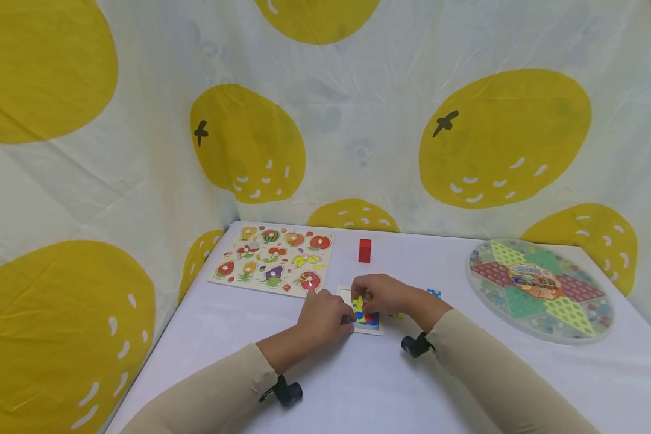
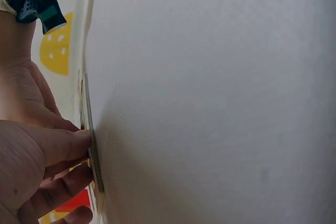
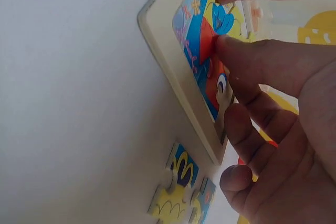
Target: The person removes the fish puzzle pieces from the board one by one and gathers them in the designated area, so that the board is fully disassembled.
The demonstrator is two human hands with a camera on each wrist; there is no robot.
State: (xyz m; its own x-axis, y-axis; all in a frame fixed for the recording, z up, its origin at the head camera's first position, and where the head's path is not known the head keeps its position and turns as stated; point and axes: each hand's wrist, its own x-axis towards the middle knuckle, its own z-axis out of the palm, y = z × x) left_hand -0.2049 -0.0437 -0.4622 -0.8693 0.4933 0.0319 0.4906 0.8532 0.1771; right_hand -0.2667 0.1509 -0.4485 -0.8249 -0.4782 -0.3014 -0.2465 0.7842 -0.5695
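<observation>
A small jigsaw puzzle board (image 1: 378, 331) with a pale frame lies on the white table, its picture partly covered by the hands. My left hand (image 1: 325, 316) holds its left side, thumb (image 2: 79, 142) against the board's edge (image 2: 94, 156). Over the picture, my right hand (image 1: 385, 295) has its fingers bent around a yellow and blue puzzle piece (image 1: 358, 307). The right thumb (image 3: 231, 48) touches the colourful picture (image 3: 195, 35), where red, blue and yellow parts show. Loose jigsaw pieces (image 3: 170, 203) lie beside the frame, below the right hand.
A fruit peg puzzle (image 1: 271, 259) lies at the back left. Behind the hands stands a red block (image 1: 364, 251). A round Chinese checkers board (image 1: 539, 289) occupies the right side. Another blue piece (image 1: 434, 293) lies beyond the right wrist. Lemon-print cloth (image 1: 358, 120) hangs behind the table.
</observation>
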